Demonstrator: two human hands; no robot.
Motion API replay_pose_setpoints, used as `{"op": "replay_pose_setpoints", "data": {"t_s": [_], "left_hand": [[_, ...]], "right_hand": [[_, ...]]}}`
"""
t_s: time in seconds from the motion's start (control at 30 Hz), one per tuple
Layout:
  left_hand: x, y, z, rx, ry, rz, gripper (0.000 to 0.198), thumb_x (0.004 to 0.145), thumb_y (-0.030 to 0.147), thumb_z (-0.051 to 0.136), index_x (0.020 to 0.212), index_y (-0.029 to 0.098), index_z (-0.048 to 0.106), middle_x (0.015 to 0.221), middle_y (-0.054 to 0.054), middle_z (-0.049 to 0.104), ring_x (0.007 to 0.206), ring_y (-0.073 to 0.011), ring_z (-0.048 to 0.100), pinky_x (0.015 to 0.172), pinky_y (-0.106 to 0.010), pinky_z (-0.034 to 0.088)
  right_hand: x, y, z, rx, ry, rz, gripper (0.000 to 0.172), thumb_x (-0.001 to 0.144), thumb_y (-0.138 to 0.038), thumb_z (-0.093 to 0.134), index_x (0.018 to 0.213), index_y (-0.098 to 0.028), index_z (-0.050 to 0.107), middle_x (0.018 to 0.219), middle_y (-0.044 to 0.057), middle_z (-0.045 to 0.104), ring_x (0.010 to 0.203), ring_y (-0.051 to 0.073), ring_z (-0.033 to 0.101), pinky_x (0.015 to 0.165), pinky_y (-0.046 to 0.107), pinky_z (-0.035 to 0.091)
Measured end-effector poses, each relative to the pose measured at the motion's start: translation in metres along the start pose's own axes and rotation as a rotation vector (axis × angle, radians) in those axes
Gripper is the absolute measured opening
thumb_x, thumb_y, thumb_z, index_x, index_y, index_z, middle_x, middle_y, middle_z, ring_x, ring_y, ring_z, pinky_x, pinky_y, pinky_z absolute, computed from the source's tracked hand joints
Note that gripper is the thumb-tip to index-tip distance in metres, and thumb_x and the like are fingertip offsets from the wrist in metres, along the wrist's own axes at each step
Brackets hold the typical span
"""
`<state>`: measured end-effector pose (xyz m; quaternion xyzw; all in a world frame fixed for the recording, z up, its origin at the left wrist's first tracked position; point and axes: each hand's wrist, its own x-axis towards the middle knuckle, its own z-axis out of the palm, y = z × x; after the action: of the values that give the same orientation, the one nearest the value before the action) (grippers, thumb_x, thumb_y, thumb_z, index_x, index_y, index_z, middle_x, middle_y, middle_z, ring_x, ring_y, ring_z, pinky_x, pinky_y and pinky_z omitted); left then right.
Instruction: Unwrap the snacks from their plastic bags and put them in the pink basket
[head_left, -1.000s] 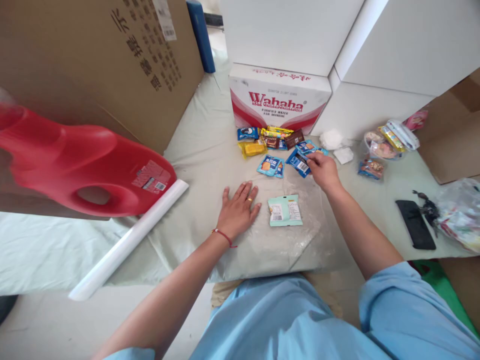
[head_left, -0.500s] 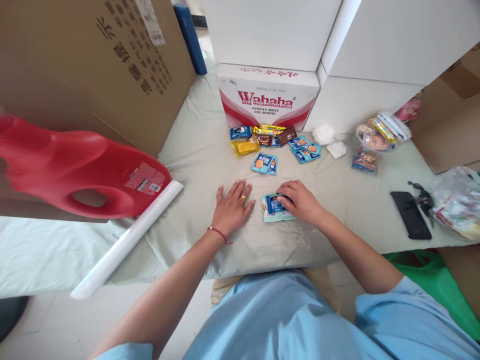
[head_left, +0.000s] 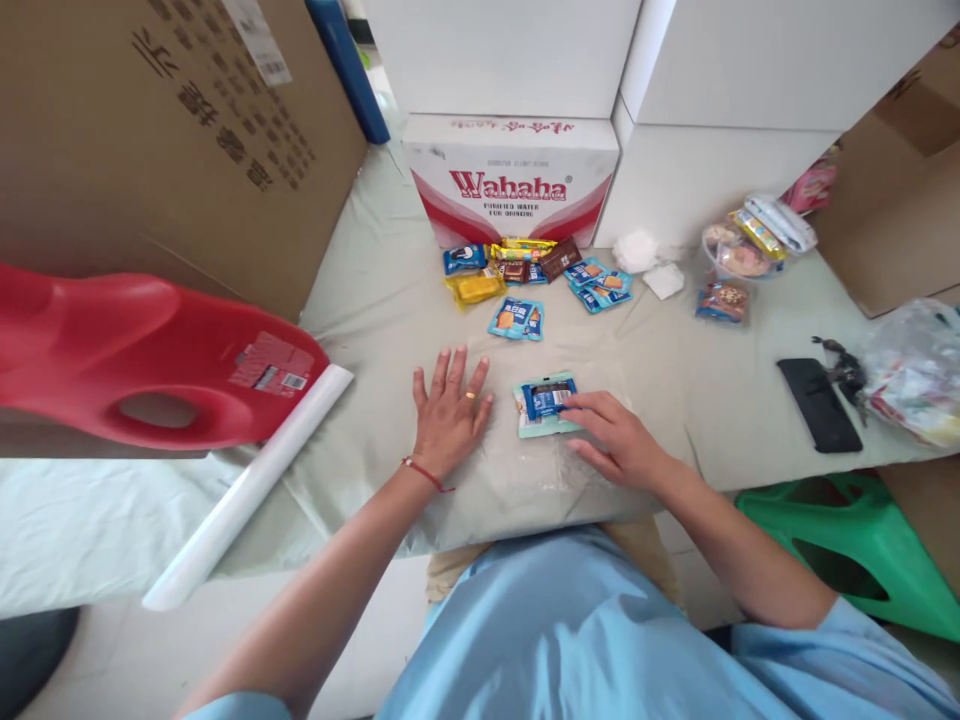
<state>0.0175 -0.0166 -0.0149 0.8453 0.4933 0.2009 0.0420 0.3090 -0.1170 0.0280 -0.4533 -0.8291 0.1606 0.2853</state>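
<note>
One blue packet lies on top of one mint-green packet, on the cloth-covered table between the hands. One right hand: loosely open, thumb apart from the fingers, fingertips at the blue packet's right end; whether they touch it cannot be told. One left hand: fingers spread, palm down on the cloth, holding nothing; it wears a gold ring, and a red bracelet circles the wrist. Beyond: two groups of light-blue sachets, near and far; one yellow packet before one Wahaha carton.
</note>
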Motion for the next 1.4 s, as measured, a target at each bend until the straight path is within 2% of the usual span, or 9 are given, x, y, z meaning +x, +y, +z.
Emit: {"op": "replay_pose_setpoints", "data": {"t_s": [0.13,0.27,0.5,0.63,0.73,0.93,1.07,1.17,1.4], "left_hand": [[-0.013,-0.008,-0.003,-0.098,0.037,0.195,0.050,0.100,0.019,0.054,0.148,0.032,0.061,0.159,-0.009,0.059,0.157,-0.0299,0.042,0.133,-0.064,0.008],[-0.024,-0.025,-0.016,-0.282,-0.236,0.402,0.051,0.089,0.005,0.045,0.129,0.027,0.070,0.138,-0.007,0.074,0.142,-0.0226,0.060,0.131,-0.057,0.026],[-0.026,-0.036,-0.041,-0.451,-0.541,0.346,0.056,0.085,0.025,0.062,0.141,0.027,0.059,0.163,-0.009,0.053,0.154,-0.0290,0.046,0.133,-0.058,0.020],[-0.026,-0.026,-0.033,-0.446,-0.473,0.266,0.035,0.093,0.047,0.068,0.121,0.026,0.068,0.156,-0.010,0.060,0.149,-0.0293,0.051,0.131,-0.058,0.023],[-0.027,-0.020,-0.027,-0.498,-0.413,0.179,0.023,0.102,0.044,0.056,0.102,0.025,0.069,0.146,-0.009,0.068,0.142,-0.0259,0.058,0.129,-0.057,0.027],[-0.023,-0.020,-0.032,-0.714,-0.323,-0.027,0.030,0.108,0.042,0.041,0.115,0.025,0.065,0.134,-0.011,0.075,0.127,-0.0241,0.068,0.126,-0.053,0.036],[-0.018,-0.018,-0.031,-0.700,-0.352,-0.020,0.040,0.092,0.052,0.070,0.120,0.026,0.063,0.134,-0.010,0.074,0.131,-0.0295,0.066,0.131,-0.062,0.020],[-0.013,-0.014,-0.026,-0.686,-0.318,-0.092,0.027,0.089,0.048,0.071,0.102,0.025,0.065,0.123,-0.008,0.077,0.128,-0.0303,0.067,0.131,-0.066,0.011],[-0.002,0.000,-0.026,-0.968,-0.253,-0.334,0.017,0.094,0.039,0.057,0.100,0.024,0.059,0.111,-0.009,0.077,0.122,-0.0277,0.069,0.114,-0.053,0.045]], "right_hand": [[-0.059,-0.013,0.001,-0.005,-0.027,0.070,0.046,0.101,-0.036,0.067,0.145,-0.024,0.059,0.140,0.017,0.064,0.127,0.031,0.061,0.105,0.052,0.057],[-0.094,-0.013,0.018,-0.091,-0.007,0.152,0.029,0.104,-0.022,0.058,0.131,-0.025,0.069,0.137,0.014,0.067,0.124,0.030,0.063,0.102,0.052,0.058],[-0.054,0.001,-0.009,0.130,0.078,0.157,0.025,0.105,-0.020,0.054,0.119,-0.028,0.073,0.122,0.010,0.073,0.109,0.023,0.068,0.094,0.042,0.059],[-0.006,0.013,-0.038,0.231,-0.024,0.211,0.021,0.106,-0.028,0.054,0.110,-0.025,0.074,0.101,0.008,0.075,0.096,0.021,0.069,0.088,0.035,0.055],[0.024,0.027,-0.046,0.296,-0.084,0.327,0.023,0.102,-0.035,0.057,0.104,-0.022,0.075,0.090,0.005,0.072,0.079,0.017,0.064,0.074,0.030,0.050],[0.047,0.055,-0.035,0.528,-0.212,0.613,0.036,0.089,-0.051,0.063,0.100,-0.017,0.072,0.068,-0.003,0.055,0.058,0.013,0.046,0.057,0.026,0.036],[0.049,0.062,-0.028,0.527,-0.227,0.661,0.037,0.085,-0.052,0.064,0.095,-0.017,0.072,0.065,-0.004,0.054,0.059,0.012,0.043,0.058,0.026,0.032],[0.050,0.065,-0.028,0.530,-0.222,0.683,0.038,0.083,-0.053,0.065,0.093,-0.017,0.072,0.068,-0.003,0.056,0.060,0.012,0.043,0.059,0.026,0.032],[0.051,0.074,-0.026,0.587,-0.235,0.691,0.038,0.083,-0.055,0.066,0.092,-0.018,0.068,0.073,-0.002,0.063,0.060,0.012,0.044,0.060,0.027,0.035]]}}
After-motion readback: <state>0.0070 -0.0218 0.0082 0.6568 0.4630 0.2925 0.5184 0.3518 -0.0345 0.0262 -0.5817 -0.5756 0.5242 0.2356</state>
